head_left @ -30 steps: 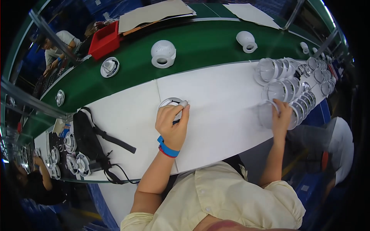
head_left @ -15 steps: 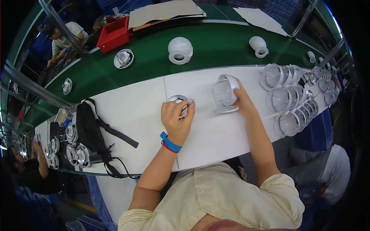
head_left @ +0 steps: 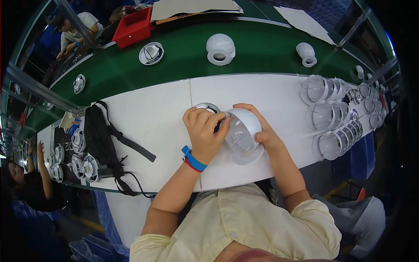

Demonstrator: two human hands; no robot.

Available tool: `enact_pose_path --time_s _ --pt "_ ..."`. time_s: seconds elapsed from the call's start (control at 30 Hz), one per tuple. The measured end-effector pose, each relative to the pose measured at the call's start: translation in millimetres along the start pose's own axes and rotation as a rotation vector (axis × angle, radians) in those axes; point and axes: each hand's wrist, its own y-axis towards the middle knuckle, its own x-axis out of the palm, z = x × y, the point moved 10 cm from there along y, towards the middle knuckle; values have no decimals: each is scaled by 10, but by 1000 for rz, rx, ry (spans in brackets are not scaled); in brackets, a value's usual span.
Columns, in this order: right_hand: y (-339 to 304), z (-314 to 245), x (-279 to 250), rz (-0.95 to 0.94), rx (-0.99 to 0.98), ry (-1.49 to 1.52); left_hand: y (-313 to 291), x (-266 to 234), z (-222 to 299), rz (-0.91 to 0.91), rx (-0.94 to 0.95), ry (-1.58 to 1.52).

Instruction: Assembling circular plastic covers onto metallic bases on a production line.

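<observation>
Wht tbl (head_left: pixel 270 89), grn belt (head_left: pixel 183 54) just behind, metal posts (head_left: pixel 354 29) L & R.

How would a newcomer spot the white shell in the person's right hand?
Find the green belt curving across the picture, then the white worktable on its near side. Near the middle of that table, the right hand grips a bowl-shaped white shell, its open side facing left. Unlike the similar shells lined up at the table's right end, this one is held.
</observation>
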Motion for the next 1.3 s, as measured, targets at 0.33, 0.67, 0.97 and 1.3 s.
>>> enact_pose_path --time_s 0.33,0.67,0.97,1.3 --pt "-30 -20 23 37 -3 -121 -52 5 57 0 45 89" --pt "11 -164 -23 7 20 -275 64 -248 -19 -33 121 77" --pt "148 -253 -302 184 35 -611 -798 181 -1386 -654 -1135 -790" --pt "-84 -129 111 428 -278 -644 -799 526 -1131 -411 -1059 -955"
